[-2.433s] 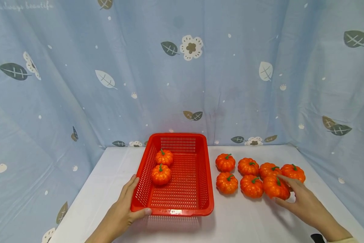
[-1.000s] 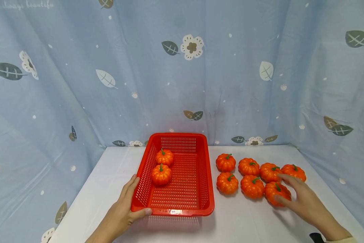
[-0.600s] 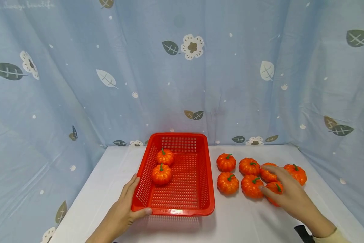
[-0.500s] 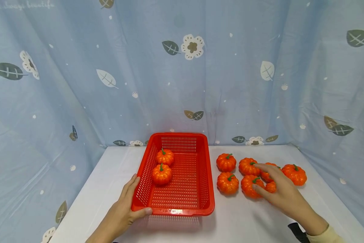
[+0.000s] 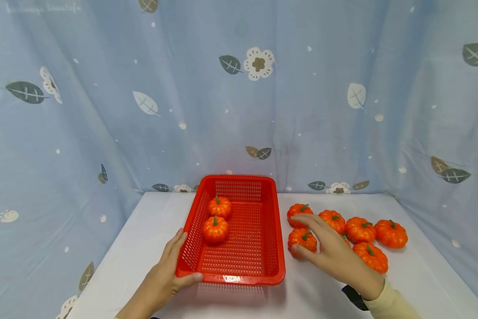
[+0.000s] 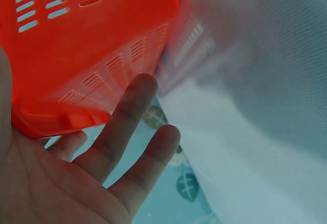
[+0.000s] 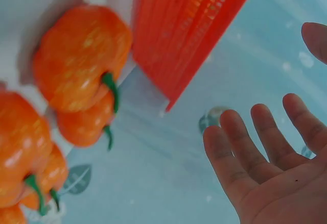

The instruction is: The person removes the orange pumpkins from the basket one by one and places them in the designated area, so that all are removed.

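In the head view my left hand [image 5: 165, 275] rests against the near left corner of a red plastic basket [image 5: 262, 280], thumb at the front rim and fingers along the left side. The left wrist view shows its fingers extended beside the basket wall [image 6: 76, 55]. Two small orange pumpkins with green stems, a rear pumpkin [image 5: 219, 207] and a front pumpkin [image 5: 215, 231], sit inside along the left. My right hand [image 5: 331, 250] hovers over the front-row pumpkin [image 5: 301, 243] nearest the basket, thumb and fingers spread. In the right wrist view that hand [image 7: 276, 175] holds nothing.
More pumpkins stand in two rows right of the basket, among them a back-row pumpkin [image 5: 360, 229], a far right pumpkin [image 5: 391, 234] and a front-row pumpkin [image 5: 371, 258]. One is mostly hidden under my right hand. A patterned blue curtain [image 5: 207, 110] encloses the white table [image 5: 143, 230].
My right hand has let go of the front-row pumpkin at the right and moved left over the row to the one beside the basket. My left hand has stayed at the basket corner.
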`<state>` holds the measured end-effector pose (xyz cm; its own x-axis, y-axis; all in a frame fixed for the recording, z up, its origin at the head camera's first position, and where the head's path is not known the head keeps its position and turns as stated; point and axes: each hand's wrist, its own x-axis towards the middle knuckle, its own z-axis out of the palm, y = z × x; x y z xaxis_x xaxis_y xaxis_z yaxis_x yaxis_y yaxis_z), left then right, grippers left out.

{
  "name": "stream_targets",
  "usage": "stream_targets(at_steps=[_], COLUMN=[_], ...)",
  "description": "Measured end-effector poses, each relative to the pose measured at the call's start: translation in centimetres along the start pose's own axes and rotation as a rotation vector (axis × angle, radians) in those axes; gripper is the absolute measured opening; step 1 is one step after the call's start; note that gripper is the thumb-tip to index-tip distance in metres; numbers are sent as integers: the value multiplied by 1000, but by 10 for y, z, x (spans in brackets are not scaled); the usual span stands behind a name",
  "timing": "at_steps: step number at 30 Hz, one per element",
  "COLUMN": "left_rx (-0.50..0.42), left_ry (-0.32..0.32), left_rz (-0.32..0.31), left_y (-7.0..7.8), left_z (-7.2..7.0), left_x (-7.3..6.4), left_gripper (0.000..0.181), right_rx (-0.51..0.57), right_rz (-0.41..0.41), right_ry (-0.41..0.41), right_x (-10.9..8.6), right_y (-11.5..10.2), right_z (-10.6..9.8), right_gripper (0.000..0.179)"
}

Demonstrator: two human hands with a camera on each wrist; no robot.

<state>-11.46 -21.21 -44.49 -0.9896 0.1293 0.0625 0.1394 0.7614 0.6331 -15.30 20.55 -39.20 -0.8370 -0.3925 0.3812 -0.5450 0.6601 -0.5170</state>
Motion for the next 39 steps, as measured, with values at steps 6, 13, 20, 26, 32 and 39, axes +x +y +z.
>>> stream_targets(at_steps=[6, 13, 20, 26, 32, 39], left_rx=[6, 2, 2, 2, 2, 21], left_ry=[1, -5, -9, -1, -4, 9], left_rz=[5, -1, -4, 13, 3, 13], left_y=[0, 1, 1, 1, 1, -1], left_z=[0, 1, 1, 0, 1, 2], left_x=[-1, -1, -1, -1, 0, -1], left_gripper=[114, 114, 115, 115, 115, 114], right_rx=[41, 22, 46, 59, 76, 98], right_rz=[-34, -114, -121, -125, -125, -46], right_ry=[-38, -74, -138, -172, -197, -261], right_x=[19, 45, 70, 89, 108, 129], right_y=[-15, -36, -54, -66, -78, -85], right_z=[14, 25, 35, 46, 58, 76], right_gripper=[64, 63, 64, 67, 69, 71])
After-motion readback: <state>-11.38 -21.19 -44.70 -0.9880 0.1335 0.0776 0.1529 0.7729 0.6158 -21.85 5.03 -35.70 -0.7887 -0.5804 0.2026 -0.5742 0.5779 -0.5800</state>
